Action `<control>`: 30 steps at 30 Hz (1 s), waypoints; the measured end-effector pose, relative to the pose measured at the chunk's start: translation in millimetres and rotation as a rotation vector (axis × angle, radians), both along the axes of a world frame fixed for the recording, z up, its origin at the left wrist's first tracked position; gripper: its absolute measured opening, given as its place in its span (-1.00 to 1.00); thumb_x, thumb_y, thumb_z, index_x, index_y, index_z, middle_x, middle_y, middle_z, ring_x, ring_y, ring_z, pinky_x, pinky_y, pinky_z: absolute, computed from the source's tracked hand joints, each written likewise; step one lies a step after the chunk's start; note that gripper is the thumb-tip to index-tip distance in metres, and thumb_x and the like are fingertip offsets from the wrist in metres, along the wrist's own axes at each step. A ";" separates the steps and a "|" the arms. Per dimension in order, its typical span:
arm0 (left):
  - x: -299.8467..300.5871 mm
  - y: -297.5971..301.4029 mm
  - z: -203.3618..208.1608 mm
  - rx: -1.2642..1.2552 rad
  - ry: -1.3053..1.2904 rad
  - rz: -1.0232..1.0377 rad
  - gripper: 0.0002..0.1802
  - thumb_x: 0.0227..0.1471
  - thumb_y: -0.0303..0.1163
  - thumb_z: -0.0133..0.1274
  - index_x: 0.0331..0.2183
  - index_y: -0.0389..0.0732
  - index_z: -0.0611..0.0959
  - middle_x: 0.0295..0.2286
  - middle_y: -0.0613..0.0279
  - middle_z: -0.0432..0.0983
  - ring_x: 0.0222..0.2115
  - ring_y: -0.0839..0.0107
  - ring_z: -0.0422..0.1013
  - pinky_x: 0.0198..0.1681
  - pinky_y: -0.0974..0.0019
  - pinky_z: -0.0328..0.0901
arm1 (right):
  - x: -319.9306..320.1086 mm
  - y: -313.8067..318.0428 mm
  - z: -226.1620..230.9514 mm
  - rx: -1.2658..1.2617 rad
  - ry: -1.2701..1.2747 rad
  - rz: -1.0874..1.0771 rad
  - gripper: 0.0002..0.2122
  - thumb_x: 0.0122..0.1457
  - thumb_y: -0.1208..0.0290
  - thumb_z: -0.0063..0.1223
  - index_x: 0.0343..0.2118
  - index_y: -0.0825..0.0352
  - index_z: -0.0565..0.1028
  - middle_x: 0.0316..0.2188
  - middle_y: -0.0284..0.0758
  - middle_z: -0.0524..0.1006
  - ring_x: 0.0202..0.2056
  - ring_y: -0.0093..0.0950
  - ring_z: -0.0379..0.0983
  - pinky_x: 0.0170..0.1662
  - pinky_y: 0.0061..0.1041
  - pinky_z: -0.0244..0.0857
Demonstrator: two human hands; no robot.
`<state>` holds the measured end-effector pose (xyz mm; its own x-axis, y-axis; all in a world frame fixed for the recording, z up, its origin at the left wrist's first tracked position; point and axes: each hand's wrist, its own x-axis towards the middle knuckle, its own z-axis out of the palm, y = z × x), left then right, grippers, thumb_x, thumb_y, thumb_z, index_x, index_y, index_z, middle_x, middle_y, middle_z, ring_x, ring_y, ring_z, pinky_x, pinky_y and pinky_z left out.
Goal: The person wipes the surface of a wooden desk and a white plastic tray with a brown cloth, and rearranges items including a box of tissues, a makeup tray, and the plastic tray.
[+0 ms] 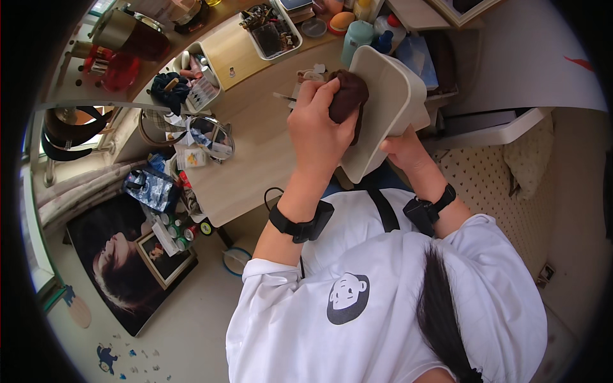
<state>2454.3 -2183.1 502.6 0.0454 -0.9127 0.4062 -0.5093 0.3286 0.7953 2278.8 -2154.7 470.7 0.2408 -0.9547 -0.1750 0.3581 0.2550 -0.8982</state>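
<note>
My left hand (pixel 319 118) is closed around a bunched dark brown cloth (pixel 348 96). The cloth is up against the inside of a cream plastic tray (pixel 383 121), which is tipped up on its side. Lower on the right, my right hand (pixel 408 152) grips the tray's near edge, thumb showing on the rim and the other fingers hidden behind it. Both are held over the near right part of the wooden desk (pixel 255 153).
Behind the tray stand a mint-coloured bottle (pixel 357 41) and other bottles. A white tray of small items (pixel 271 29) and a filled white bin (pixel 203 76) sit at the back. A round mirror (pixel 214 136) stands left. An open drawer (pixel 491 127) juts out at right.
</note>
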 end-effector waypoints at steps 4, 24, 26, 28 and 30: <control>2.9 -27.0 19.9 -0.110 0.012 0.047 -0.63 -0.27 -0.48 0.33 -0.29 -0.32 0.67 -0.40 0.09 0.56 -0.39 0.14 0.53 -0.31 0.27 0.40 | 13.1 12.5 -2.2 0.087 -0.068 0.065 -0.07 -0.24 0.11 0.51 0.21 0.32 0.23 0.06 -0.34 0.40 0.09 -0.49 0.33 0.12 -0.42 0.28; 66.4 -14.7 -103.3 0.311 -0.799 -0.254 -0.11 -0.28 -0.21 0.42 0.12 -0.18 0.44 0.12 0.03 0.29 0.18 0.06 0.17 0.16 0.05 0.15 | -96.3 45.7 -84.2 0.051 0.173 -0.242 -0.12 0.00 0.61 0.26 0.33 0.13 -0.04 0.22 -0.37 0.15 0.26 -0.47 0.06 0.28 -0.39 0.03; 29.5 -28.7 -109.4 0.271 -0.817 -0.346 -0.05 -0.30 -0.24 0.42 0.16 -0.17 0.39 0.13 0.02 0.26 0.19 0.05 0.16 0.17 0.05 0.14 | -105.3 56.5 -96.8 0.066 0.197 -0.271 -0.11 0.00 0.61 0.26 0.34 0.13 -0.06 0.22 -0.38 0.13 0.26 -0.47 0.06 0.29 -0.40 0.02; 1.9 -46.9 -119.8 0.230 -0.832 -0.443 0.00 -0.32 -0.28 0.43 0.19 -0.17 0.33 0.15 0.00 0.24 0.20 0.05 0.15 0.19 0.05 0.13 | -115.1 67.8 -105.7 0.084 0.222 -0.303 -0.09 -0.01 0.61 0.26 0.34 0.12 -0.08 0.23 -0.38 0.12 0.26 -0.47 0.05 0.29 -0.41 0.01; -16.8 -63.0 -142.9 0.081 -0.988 -0.508 -0.09 -0.18 -0.37 0.29 0.22 -0.16 0.28 0.20 -0.01 0.18 0.19 0.04 0.15 0.22 0.04 0.10 | -122.4 77.4 -111.0 0.097 0.291 -0.315 -0.08 0.01 0.57 0.26 0.35 0.11 -0.12 0.24 -0.38 0.10 0.27 -0.43 0.05 0.26 -0.33 0.10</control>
<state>2437.5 -2246.1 359.7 -0.6511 -0.7589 -0.0043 -0.7516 0.6440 0.1429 2156.4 -2077.3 359.7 -0.1325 -0.9493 -0.2852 0.1674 0.2622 -0.9504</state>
